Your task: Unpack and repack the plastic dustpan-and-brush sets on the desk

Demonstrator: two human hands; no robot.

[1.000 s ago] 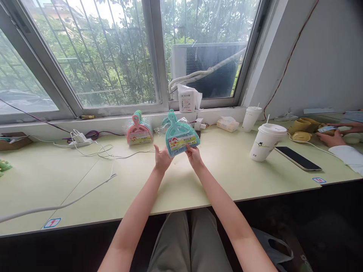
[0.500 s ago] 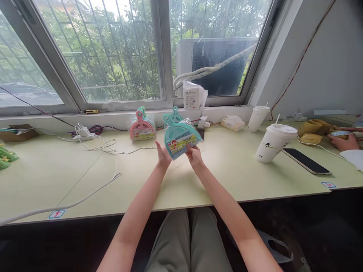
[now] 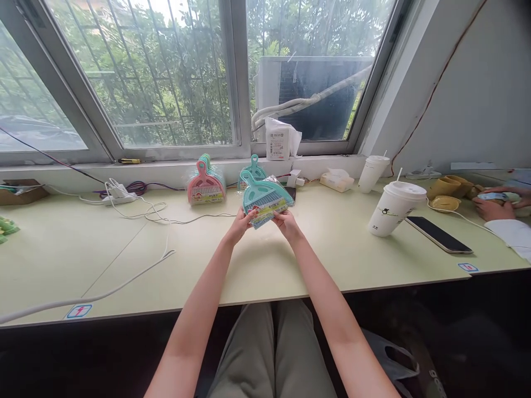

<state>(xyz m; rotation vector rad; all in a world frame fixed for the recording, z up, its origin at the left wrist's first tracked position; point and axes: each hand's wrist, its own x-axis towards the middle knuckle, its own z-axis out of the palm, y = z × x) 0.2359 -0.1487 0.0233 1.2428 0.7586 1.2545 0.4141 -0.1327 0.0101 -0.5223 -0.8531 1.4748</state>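
Between my two hands is a teal dustpan and brush set (image 3: 265,196) in clear wrapping, with a printed label across its lower part. My left hand (image 3: 239,225) is closed on its lower left corner, thumb on the front. At the lower right edge my right hand (image 3: 287,224) grips it, thumb also on the label side. The set is held above the table, tilted, its handle pointing away from me. Just behind it stands another teal dustpan set (image 3: 254,163), partly hidden. A stack of wrapped sets with a pink dustpan (image 3: 204,185) in front is to the left.
White cups (image 3: 396,207) with straws and a phone (image 3: 438,234) are on the right of the table (image 3: 265,271). A tissue pack (image 3: 337,180) lies near the sill. Cables and a power strip (image 3: 119,193) occupy the left. Another person's hands (image 3: 495,209) work at far right.
My left hand has gone from open fingers beside the dustpan set to a grip on its left corner. The set has tipped back and turned more level.
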